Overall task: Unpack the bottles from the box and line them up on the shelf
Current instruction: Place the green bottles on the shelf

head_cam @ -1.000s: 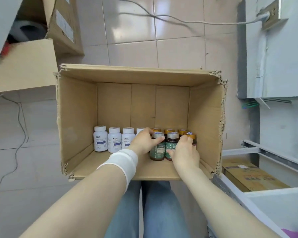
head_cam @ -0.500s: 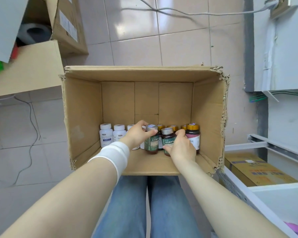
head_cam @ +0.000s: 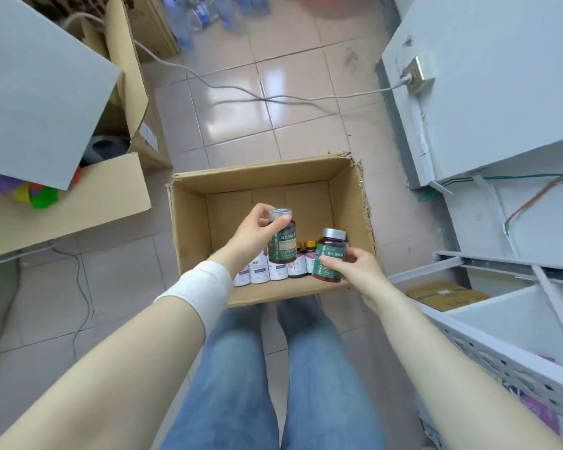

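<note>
Left grip point(head_cam: 257, 233): pinches dark green-labelled bottle point(head_cam: 281, 246) (by its silver cap);
Right grip point(head_cam: 358, 267): clasps second green-labelled bottle point(head_cam: 329, 259);
Brown cardboard box point(head_cam: 190, 235): other bottles point(head_cam: 260, 271) inside.

Now lifted up — left bottle point(head_cam: 281, 245), right bottle point(head_cam: 329, 261).

Your left hand point(head_cam: 257, 232) and the bottle point(head_cam: 281, 241) it grips cover part of the white bottles point(head_cam: 261, 271) in the box point(head_cam: 189, 228); their small labels are unreadable. The shelf point(head_cam: 507, 319) runs past the right edge.
</note>
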A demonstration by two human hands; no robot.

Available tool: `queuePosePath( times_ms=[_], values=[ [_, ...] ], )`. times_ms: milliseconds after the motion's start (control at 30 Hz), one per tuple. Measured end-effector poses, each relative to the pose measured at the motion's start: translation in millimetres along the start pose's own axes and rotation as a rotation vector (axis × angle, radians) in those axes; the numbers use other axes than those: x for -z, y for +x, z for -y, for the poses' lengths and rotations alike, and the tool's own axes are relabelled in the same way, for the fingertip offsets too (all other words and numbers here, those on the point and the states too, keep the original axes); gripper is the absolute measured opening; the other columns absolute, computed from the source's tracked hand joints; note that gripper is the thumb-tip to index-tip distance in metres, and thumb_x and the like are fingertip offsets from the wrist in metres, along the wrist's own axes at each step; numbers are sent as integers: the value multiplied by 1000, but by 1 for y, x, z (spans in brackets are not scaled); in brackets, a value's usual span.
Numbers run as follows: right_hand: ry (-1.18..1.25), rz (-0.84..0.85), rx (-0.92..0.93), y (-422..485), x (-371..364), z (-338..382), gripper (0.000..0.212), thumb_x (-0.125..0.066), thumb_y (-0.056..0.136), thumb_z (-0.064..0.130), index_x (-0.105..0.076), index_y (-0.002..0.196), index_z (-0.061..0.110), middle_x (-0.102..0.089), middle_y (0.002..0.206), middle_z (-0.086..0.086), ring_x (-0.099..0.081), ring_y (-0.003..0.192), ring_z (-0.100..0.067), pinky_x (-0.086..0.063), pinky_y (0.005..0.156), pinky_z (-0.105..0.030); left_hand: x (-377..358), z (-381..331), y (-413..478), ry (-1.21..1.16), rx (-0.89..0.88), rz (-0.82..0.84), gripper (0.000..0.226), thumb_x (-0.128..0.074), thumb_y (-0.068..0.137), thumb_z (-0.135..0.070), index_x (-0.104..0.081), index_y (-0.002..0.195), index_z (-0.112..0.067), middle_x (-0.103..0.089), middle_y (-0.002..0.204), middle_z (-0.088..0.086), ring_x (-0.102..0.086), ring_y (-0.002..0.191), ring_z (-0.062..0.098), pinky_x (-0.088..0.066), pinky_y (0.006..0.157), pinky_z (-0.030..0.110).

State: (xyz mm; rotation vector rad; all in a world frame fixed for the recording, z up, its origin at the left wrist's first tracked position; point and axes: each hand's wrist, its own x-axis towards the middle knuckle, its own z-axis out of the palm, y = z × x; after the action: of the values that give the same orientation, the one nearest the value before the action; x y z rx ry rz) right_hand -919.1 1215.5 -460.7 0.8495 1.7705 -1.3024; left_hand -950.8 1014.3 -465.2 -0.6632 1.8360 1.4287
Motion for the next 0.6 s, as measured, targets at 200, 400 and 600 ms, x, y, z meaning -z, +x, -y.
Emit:
queuePosePath(
  times_ms=[200,400,600],
  values=[
    [301,-175,160,-110,-12,-1,58,-74,77,22,-49,128,9,-59,124,-12,-58,111,-24,-47,97,-41,4,-63,-86,-87,-265,161,20,-46,97,-34,-44,111,-20,-60,105,4,-61,86,12,-52,60,21],
    [660,-320,273,-219,-32,-40,35,-66,83,14,-47,113,15,-62,105,-6,-58,107,-29,-41,104,-49,-14,-98,-183,10,-446,349,33,-43,98,-35,-42,120,-11,-62,99,5,-62,82,14,-55,60,20],
    [911,-507,467,-325,-13,-88,34,-59,87,7,-48,119,1,-65,96,-8,-63,86,-25,-49,88,-44,-78,-116,-301,126,-640,563,26,-43,98,-34,-39,112,-12,-59,99,11,-65,78,12,-55,70,29]
  ],
)
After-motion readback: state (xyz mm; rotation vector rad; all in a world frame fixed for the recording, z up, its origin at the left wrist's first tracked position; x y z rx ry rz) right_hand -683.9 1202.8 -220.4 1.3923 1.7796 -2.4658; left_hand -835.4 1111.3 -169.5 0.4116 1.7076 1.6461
